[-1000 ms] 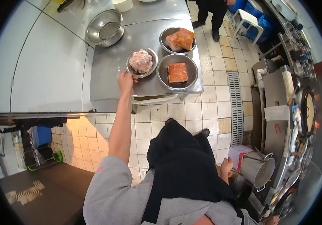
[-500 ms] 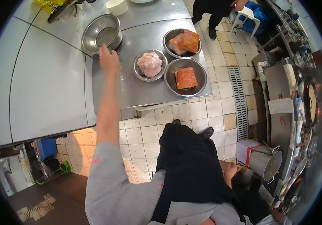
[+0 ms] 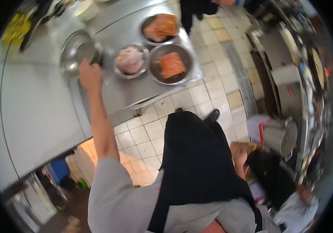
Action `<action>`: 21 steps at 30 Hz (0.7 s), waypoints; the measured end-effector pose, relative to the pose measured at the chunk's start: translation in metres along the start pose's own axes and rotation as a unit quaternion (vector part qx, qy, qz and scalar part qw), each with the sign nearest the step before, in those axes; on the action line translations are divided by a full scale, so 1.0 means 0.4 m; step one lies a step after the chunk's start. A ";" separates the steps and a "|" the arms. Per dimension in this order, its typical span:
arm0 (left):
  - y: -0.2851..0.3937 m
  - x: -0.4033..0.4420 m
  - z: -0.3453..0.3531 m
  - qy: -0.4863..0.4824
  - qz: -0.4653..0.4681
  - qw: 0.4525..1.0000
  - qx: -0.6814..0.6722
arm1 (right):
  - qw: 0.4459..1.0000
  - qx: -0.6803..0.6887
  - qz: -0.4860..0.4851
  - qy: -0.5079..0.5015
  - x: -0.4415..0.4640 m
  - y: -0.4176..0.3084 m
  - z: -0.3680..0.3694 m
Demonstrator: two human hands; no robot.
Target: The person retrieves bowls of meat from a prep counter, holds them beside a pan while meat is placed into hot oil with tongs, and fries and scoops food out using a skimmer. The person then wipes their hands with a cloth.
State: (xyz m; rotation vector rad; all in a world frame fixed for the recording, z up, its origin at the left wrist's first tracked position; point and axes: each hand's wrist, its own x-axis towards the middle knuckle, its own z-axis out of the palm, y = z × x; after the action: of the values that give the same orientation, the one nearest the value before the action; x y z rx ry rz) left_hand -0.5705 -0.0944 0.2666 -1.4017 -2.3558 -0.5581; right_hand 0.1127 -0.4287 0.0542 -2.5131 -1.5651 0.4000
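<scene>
My left arm reaches out over the steel worktable [image 3: 135, 89]. At its end, my left hand [image 3: 91, 75] is closed on the near rim of a round metal bowl [image 3: 70, 52]. The bowl's bottom looks perforated, but blur hides the detail. Just right of that hand, a smaller metal bowl holds a lump of pale raw meat [image 3: 130, 60]. Beyond it are two wider metal bowls with orange-brown slabs of meat [image 3: 171, 65]. My right hand [image 3: 241, 156] hangs low beside my black apron, its fingers too blurred to make out.
A white counter [image 3: 38, 101] adjoins the table on the left. Another person [image 3: 191, 11] stands past the table, and someone's sleeve [image 3: 300, 211] shows at lower right. A large metal pot [image 3: 279, 136] and a stove line the right side, beside a floor drain grate [image 3: 240, 73].
My view has turned and shifted, so the table and bowls appear farther left and higher. My left hand stays at the metal bowl's rim. The right hand shows higher in view.
</scene>
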 end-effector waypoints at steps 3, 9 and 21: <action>0.191 -0.054 -0.125 -0.029 0.080 0.980 -0.177 | 0.997 0.042 0.067 -0.023 0.041 -0.081 -0.067; 0.646 -0.339 -0.234 -0.360 0.235 0.767 -0.475 | 0.968 0.126 0.169 0.134 0.123 -0.131 -0.067; 1.190 -0.924 -0.392 -0.489 0.633 0.577 -0.162 | 0.904 0.129 0.405 0.048 -0.353 0.317 -0.006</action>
State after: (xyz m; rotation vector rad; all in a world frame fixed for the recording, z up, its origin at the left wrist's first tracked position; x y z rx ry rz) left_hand 0.0332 -0.2426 0.3002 -3.5574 -0.8305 0.3871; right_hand 0.1627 -0.6113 0.0428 -2.7772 -0.3216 0.5133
